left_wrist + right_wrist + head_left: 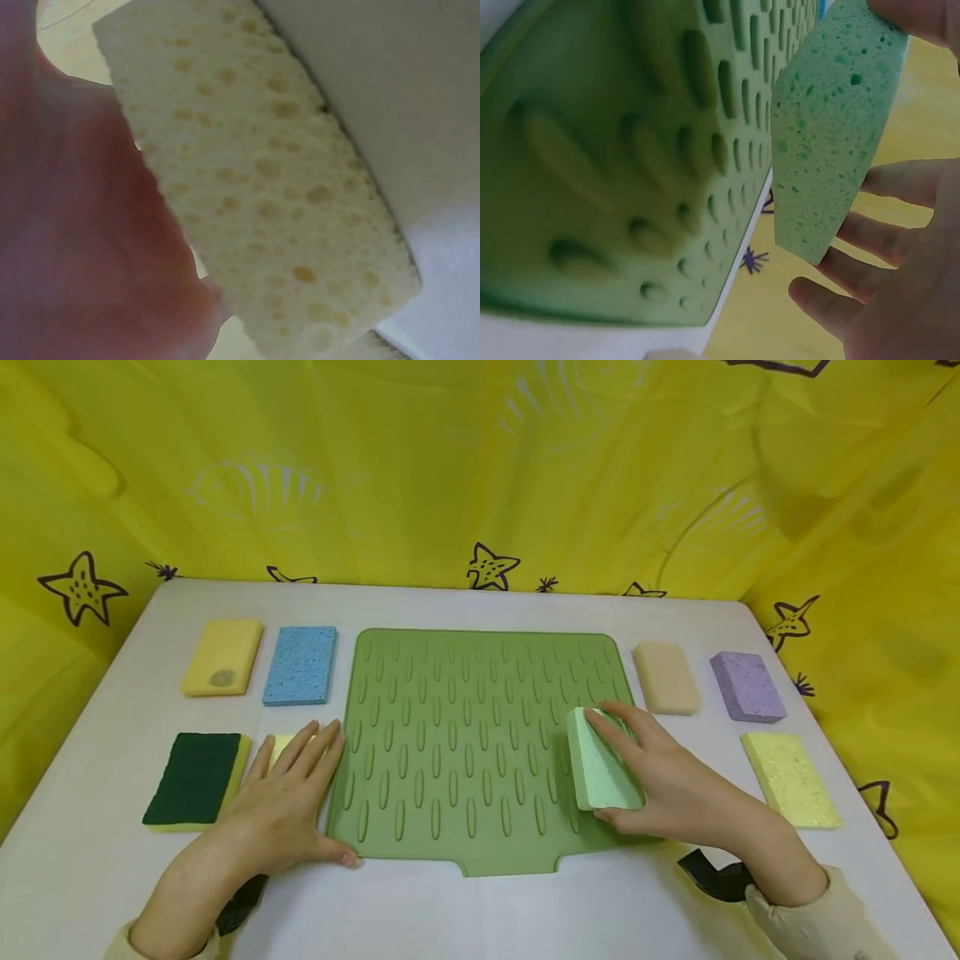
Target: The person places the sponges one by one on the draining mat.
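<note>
My right hand (663, 777) holds a mint-green sponge (600, 768) over the right part of the green ridged mat (487, 718), thumb at the near edge and fingers at the far edge. In the right wrist view the pitted face of this sponge (832, 127) shows beside the mat (577, 172). My left hand (277, 810) lies with fingers extended and spread at the mat's left edge, above a pale yellow sponge (281, 747) that it mostly hides. A pale, pitted sponge side (262, 187) fills the left wrist view next to the palm (97, 225).
Left of the mat are a yellow sponge (221, 656), a blue sponge (300, 665) and a dark green scouring sponge (191, 781). On the right lie a beige sponge (666, 678), a purple sponge (748, 687) and a light yellow sponge (792, 781). Yellow curtains (412, 468) surround the white table (360, 918).
</note>
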The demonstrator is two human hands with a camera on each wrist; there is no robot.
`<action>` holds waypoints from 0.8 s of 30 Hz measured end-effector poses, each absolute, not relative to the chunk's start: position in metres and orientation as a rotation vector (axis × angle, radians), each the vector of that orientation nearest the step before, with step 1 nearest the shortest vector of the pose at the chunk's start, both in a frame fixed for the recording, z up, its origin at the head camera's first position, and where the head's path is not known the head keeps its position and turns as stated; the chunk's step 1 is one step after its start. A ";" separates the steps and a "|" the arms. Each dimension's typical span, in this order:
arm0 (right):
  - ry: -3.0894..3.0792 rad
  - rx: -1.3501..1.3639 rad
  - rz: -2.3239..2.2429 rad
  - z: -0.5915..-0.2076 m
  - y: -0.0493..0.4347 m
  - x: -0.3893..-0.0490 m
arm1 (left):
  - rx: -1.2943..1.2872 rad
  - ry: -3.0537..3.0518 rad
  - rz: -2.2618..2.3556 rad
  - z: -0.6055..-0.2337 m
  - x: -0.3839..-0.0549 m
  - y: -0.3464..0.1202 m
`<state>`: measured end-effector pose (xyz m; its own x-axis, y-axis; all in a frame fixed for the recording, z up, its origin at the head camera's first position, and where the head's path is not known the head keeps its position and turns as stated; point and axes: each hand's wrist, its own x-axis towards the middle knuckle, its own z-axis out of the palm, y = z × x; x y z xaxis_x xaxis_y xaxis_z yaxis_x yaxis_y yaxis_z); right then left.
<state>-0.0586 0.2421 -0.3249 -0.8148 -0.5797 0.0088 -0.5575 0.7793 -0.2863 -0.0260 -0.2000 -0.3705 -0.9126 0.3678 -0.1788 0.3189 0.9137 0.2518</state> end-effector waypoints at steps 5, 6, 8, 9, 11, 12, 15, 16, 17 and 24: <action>2.867 -0.956 -0.480 -0.328 0.227 -0.059 | 0.524 2.862 0.304 -0.369 -0.027 -0.201; 2.859 -0.955 -0.492 -0.328 0.224 -0.059 | 0.525 2.862 0.304 -0.369 -0.027 -0.200; 2.845 -0.969 -0.504 -0.328 0.218 -0.059 | 0.525 2.861 0.307 -0.370 -0.026 -0.200; 2.840 -0.977 -0.507 -0.328 0.216 -0.060 | 0.524 2.859 0.310 -0.370 -0.026 -0.200; 2.837 -1.005 -0.508 -0.328 0.212 -0.060 | 0.523 2.857 0.315 -0.370 -0.025 -0.199; 2.837 -1.018 -0.508 -0.328 0.210 -0.060 | 0.522 2.856 0.316 -0.370 -0.025 -0.199; 2.827 -1.062 -0.515 -0.329 0.204 -0.061 | 0.521 2.857 0.316 -0.370 -0.024 -0.200; 2.824 -1.078 -0.517 -0.329 0.202 -0.061 | 0.521 2.858 0.315 -0.370 -0.024 -0.200; 2.821 -1.091 -0.515 -0.330 0.200 -0.061 | 0.522 2.858 0.313 -0.370 -0.024 -0.200; 2.814 -1.137 -0.498 -0.331 0.183 -0.061 | 0.532 2.863 0.303 -0.371 -0.026 -0.200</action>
<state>-0.0611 0.1828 -0.3311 -0.7248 -0.6864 0.0595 -0.6651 0.6746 -0.3201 -0.0258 -0.2003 -0.3708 -0.9120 0.3732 -0.1705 0.3293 0.9136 0.2384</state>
